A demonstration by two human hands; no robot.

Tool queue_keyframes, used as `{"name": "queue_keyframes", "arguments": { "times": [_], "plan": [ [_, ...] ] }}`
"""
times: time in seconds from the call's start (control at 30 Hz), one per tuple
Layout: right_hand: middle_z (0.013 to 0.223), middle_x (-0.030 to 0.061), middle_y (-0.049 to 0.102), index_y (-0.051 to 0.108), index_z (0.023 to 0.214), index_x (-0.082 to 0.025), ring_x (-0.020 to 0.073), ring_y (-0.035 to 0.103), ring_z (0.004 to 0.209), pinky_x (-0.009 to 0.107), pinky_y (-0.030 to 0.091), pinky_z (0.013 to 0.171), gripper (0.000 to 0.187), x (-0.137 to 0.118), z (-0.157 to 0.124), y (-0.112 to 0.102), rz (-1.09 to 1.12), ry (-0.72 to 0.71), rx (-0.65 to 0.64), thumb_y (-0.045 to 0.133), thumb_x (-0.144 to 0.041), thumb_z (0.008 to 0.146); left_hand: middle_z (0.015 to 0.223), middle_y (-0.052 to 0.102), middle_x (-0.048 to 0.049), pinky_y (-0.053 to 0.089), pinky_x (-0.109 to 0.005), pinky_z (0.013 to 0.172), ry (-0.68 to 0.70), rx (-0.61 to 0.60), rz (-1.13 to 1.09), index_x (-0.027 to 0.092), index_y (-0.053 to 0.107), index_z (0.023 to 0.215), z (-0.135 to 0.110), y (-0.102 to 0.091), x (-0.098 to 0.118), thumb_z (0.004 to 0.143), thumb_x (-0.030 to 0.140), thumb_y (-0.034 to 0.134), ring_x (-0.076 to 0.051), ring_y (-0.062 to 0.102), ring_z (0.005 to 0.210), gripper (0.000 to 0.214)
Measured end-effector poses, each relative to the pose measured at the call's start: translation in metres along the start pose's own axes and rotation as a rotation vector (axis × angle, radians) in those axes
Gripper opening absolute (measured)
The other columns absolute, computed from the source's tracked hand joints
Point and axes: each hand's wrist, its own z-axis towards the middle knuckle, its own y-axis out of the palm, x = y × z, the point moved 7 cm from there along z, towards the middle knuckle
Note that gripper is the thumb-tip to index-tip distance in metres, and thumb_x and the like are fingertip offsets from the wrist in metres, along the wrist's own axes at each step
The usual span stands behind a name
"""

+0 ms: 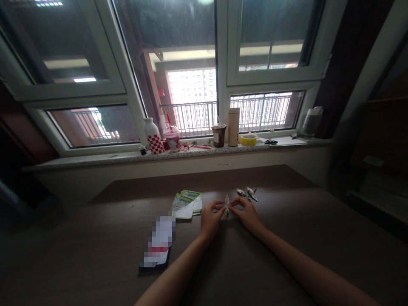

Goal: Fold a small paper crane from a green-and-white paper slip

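Note:
My left hand [209, 220] and my right hand [247, 214] meet over the dark wooden table [287, 255], both pinching a small folded piece of patterned paper [226, 207] between their fingertips. The paper stands upright between the two hands. Just beyond my right hand lies a finished folded paper figure [247, 194]. To the left of my left hand sits a small stack of green and white paper sheets [186, 203].
A phone [157, 247] lies on the table near my left forearm. The stone window sill [95, 159] holds a checked bottle [153, 136], a pink cup [172, 138], a dark cup [218, 135], a tall tan flask [233, 126], a yellow tape roll [248, 139], scissors [270, 142] and a jug [311, 121].

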Motion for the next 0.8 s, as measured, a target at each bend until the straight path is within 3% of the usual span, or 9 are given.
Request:
{"name": "queue_keyframes", "arguments": {
  "times": [0.17,0.3,0.8],
  "plan": [
    [0.078,0.0042,0.065,0.061,0.071,-0.021,0.0236,0.063,0.082,0.039,0.051,0.084,0.024,-0.0023,0.0001,0.0007,0.009,-0.007,-0.003,0.070,-0.043,0.069,0.085,0.077,-0.0051,0.048,-0.036,0.090,0.033,0.010,0.097,0.020,0.076,0.104,0.0003,0.0001,0.0012,0.077,0.026,0.070,-0.023,0.068,0.093,0.028],
    [0.078,0.0029,0.064,0.057,0.072,-0.022,0.0229,0.063,0.082,0.038,0.051,0.085,0.024,-0.0037,-0.0007,0.0014,0.024,-0.011,0.004,0.069,-0.042,0.069,0.093,0.078,-0.0063,0.048,-0.035,0.090,0.055,0.005,0.107,0.021,0.079,0.095,0.0000,0.0015,0.0041,0.078,0.025,0.069,-0.023,0.067,0.097,0.020],
    [0.085,0.0029,0.065,0.054,0.080,-0.022,0.0236,0.066,0.089,0.040,0.050,0.089,0.021,-0.0021,-0.0012,0.0036,-0.005,-0.036,-0.050,0.068,-0.036,0.071,0.084,0.079,-0.0039,0.048,-0.033,0.084,0.069,0.026,0.098,0.021,0.080,0.083,0.0016,-0.0017,0.0055,0.077,0.024,0.070,-0.021,0.069,0.088,0.012]
  ]
}}
